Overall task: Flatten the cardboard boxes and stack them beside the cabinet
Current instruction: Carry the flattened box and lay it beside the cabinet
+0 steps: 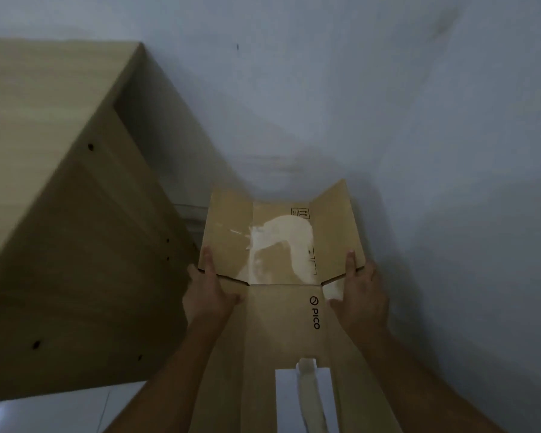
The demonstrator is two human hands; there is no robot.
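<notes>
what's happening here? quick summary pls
A person holds a flattened cardboard box with both hands, the left hand on its left edge and the right hand on its right edge. The box sits in the gap between the wooden cabinet and the wall, its far flaps bent up against the wall. It carries a PICO logo and torn label patches. It looks like the box is being placed beside the cabinet.

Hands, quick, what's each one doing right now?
Left hand: closed on the box's left edge.
Right hand: closed on its right edge.
</notes>
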